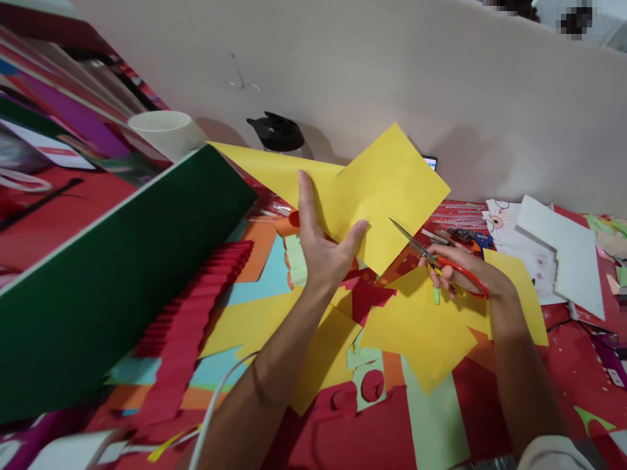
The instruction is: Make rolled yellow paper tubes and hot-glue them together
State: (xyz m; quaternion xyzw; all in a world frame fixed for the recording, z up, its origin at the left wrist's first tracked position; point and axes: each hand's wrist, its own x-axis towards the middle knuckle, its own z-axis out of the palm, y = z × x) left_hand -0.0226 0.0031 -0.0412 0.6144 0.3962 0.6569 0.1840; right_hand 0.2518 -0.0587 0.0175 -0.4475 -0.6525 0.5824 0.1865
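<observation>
My left hand (326,251) grips a large sheet of yellow paper (392,179) with its thumb and one finger in front; the other fingers are hidden. The sheet is raised above the table and partly cut, its square right-hand part standing away from the longer left strip. In my right hand (458,271) is a pair of scissors (470,277) with red handles. The blades point up and left, lying over the lower right side of the sheet. Beneath both hands lie loose yellow paper pieces (421,326) and a pleated red paper strip (181,352).
A dark green board (112,281) leans across the left side. Behind it stand a white cup (164,130) and a black-topped jug (279,134). White board pieces (563,248) lie at the right. A white cable (210,411) crosses near my left forearm.
</observation>
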